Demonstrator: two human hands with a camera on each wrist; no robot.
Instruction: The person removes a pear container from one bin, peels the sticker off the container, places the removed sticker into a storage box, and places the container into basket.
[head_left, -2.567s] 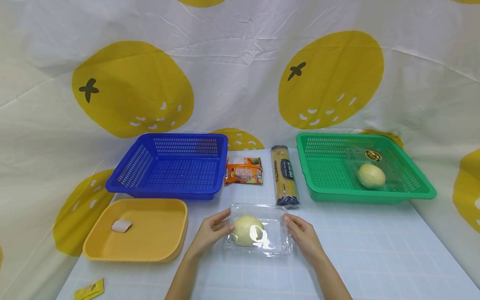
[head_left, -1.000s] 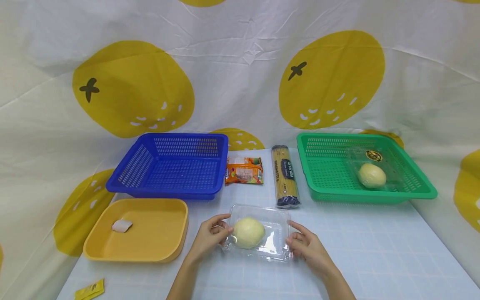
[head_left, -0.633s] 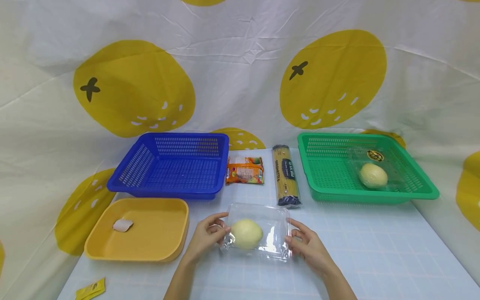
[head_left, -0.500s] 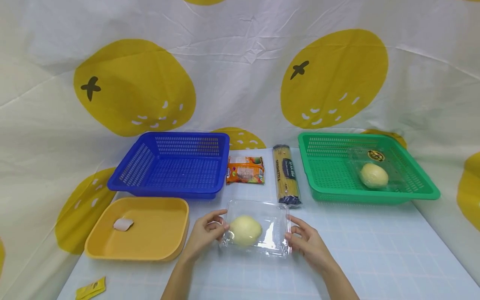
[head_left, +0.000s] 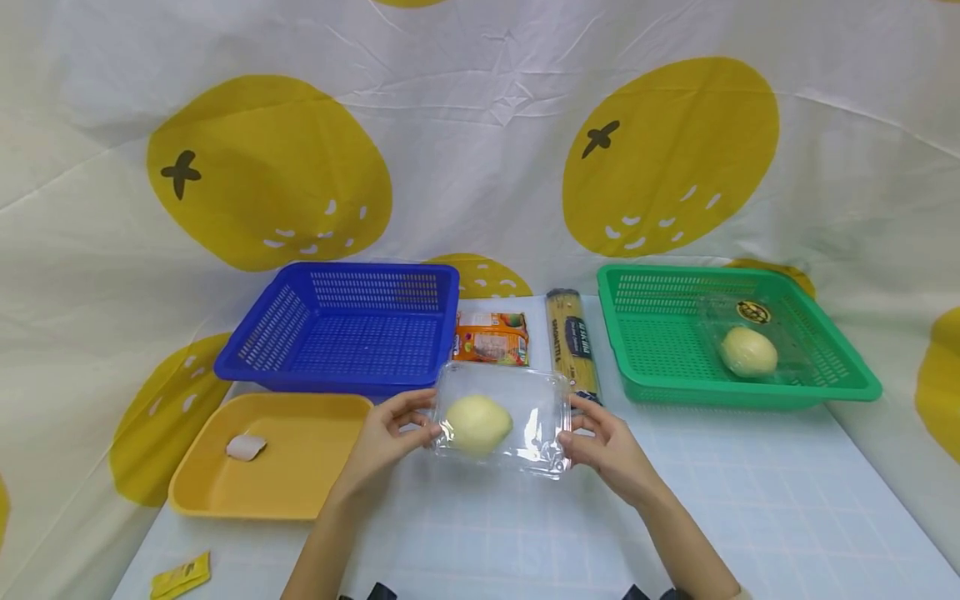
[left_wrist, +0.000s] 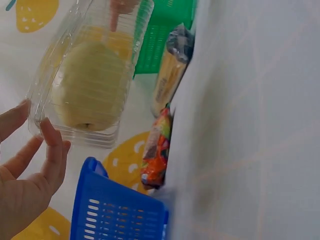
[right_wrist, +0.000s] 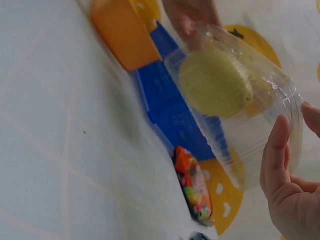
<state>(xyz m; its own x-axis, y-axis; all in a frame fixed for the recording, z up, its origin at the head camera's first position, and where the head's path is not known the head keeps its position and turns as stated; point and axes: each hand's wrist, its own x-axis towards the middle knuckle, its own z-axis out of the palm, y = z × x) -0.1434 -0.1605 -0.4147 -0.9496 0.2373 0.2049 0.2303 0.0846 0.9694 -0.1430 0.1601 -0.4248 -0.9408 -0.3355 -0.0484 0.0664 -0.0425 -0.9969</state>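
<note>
A clear plastic clamshell container (head_left: 536, 417) with a pale yellow-green round fruit (head_left: 477, 425) inside is up off the table in the head view. My left hand (head_left: 393, 433) pinches its left end between thumb and fingers, and my right hand (head_left: 603, 446) pinches the right end. The lid looks closed. Inside, the fruit lies toward the left. From the left wrist, the underside of the container (left_wrist: 90, 130) shows with the fruit (left_wrist: 90, 87) resting against it. The right wrist view has the same fruit (right_wrist: 215, 82) at the far end from my right fingers.
Behind stand a blue basket (head_left: 337, 387) and a green basket (head_left: 750, 392) holding another packed fruit (head_left: 748, 352). Between them lie an orange snack packet (head_left: 491, 342) and a spaghetti pack (head_left: 572, 337). At left are a yellow-orange tray (head_left: 300, 475) with a whitish piece (head_left: 246, 447) and a yellow sachet (head_left: 180, 575).
Both hands have raised the clamshell container and moved it away from me and slightly left. It now overlaps the lower ends of the snack packet and spaghetti pack in the head view.
</note>
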